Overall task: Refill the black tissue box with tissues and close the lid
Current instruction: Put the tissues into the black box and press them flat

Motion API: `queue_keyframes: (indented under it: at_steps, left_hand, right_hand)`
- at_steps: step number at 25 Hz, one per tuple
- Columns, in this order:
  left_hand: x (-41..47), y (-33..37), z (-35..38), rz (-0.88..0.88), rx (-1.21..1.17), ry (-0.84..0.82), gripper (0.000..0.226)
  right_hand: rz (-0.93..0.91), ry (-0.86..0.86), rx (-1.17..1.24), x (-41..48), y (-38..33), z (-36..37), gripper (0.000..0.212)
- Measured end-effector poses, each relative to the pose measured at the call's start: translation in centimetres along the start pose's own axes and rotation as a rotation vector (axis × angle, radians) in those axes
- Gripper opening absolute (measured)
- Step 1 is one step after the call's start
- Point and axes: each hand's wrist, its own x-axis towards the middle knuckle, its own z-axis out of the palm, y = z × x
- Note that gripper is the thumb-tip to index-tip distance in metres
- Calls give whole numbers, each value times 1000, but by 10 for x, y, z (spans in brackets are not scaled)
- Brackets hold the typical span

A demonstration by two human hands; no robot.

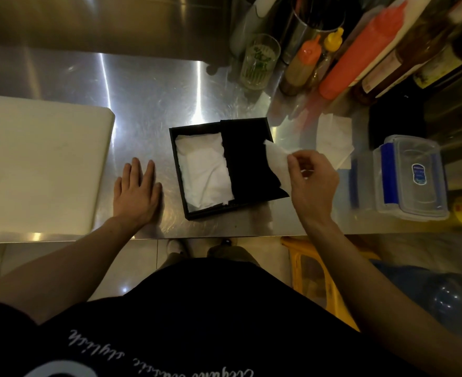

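The black tissue box [179, 170] sits in the middle of the steel counter [148, 104]. White tissues [204, 172] fill its uncovered left half. Its black lid [247, 164] covers the right half, lying slightly askew. My right hand [310, 180] pinches a white tissue [277, 161] over the lid's right edge. My left hand [137, 190] rests flat on the counter left of the box, fingers apart, holding nothing.
A white cutting board [34, 164] lies at the left. Loose tissues [333, 140] lie right of the box, beside a clear plastic container with blue clips [410, 178]. A glass [258, 61] and sauce bottles [360, 50] stand at the back right. A yellow stool [319, 281] is below the counter edge.
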Motion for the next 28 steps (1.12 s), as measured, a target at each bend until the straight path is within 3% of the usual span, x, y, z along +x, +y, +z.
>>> queue_keyframes:
  at_steps: [7,12,15,18,24,28]
  left_hand:
    - [-1,-1,2,15,-27,15,65]
    - [0,-1,3,5,-68,9,64]
    - [-1,-6,7,2,-68,19,63]
    - [-2,-7,10,0,-57,48,62]
    - [-2,-5,10,3,-55,48,62]
    - [-2,-4,8,6,-62,43,63]
  right_hand:
    - [1,-117,106,5,-76,55,5]
    - [62,-314,-50,-2,-58,108,10]
    - [85,-433,-186,-11,-50,126,28]
    - [-1,-508,-338,-15,-51,129,42]
    - [-311,-538,-486,-17,-53,139,40]
    - [-359,-756,-676,-20,-42,152,51]
